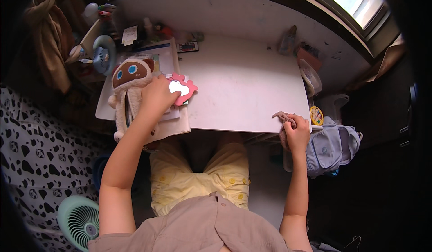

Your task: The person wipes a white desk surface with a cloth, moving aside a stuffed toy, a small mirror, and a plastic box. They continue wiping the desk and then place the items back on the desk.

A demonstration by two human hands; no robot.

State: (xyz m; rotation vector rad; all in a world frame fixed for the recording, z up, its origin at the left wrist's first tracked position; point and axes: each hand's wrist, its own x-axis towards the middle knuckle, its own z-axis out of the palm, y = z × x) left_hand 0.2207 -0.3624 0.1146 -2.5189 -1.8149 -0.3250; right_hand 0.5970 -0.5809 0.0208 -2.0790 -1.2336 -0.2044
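My left hand (158, 91) grips a pink cut-out shape (191, 86) with a white middle, its thumb lying on the white part. Under it are papers and a pale folder (179, 123) on the desk's left side. Beside that hand, partly behind my forearm, lies a plush animal-shaped pouch (130, 76) with blue eyes and a zipper down its front. At the desk's front right corner, my right hand (298, 130) holds a crumpled brownish cloth (284, 118), part of which hangs over the edge.
A white desktop (236, 86) spans between my hands. A small blue fan (104, 55) and a remote control (187, 47) stand toward the back left. At right are a bottle (287, 42), a round yellow item (316, 115) and a light blue backpack (329, 147). A green fan (81, 221) is lower left.
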